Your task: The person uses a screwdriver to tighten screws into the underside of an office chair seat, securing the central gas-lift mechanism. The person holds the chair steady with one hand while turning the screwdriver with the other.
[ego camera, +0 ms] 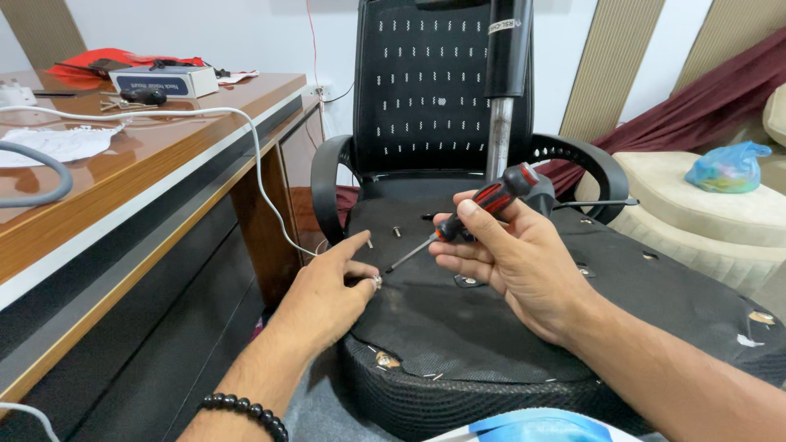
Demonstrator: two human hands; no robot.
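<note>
Nearest the camera, a beaded black bracelet [246, 409] circles the left wrist, and a blue and white object [536, 427] shows at the bottom edge. The left hand [327, 299] rests on the upturned black fabric underside of an office chair seat [491, 327], forefinger stretched out, the other fingers curled around a small silvery screw [377, 281]. Just beside it, the right hand [512, 258] grasps a red and black handled screwdriver [483, 209], its thin metal shaft angled down-left with the tip hovering over the seat's underside. Small screws [397, 232] lie on the fabric beyond. Behind stands a black mesh office chair [442, 90], with a black gas cylinder with a steel rod [503, 82] rising in front of it. To the left is a glossy brown wooden desk [164, 155] with a white cable [254, 155] draped over its edge; to the right, a blue plastic bag [729, 166] sits on a cream cushion [696, 205].
</note>
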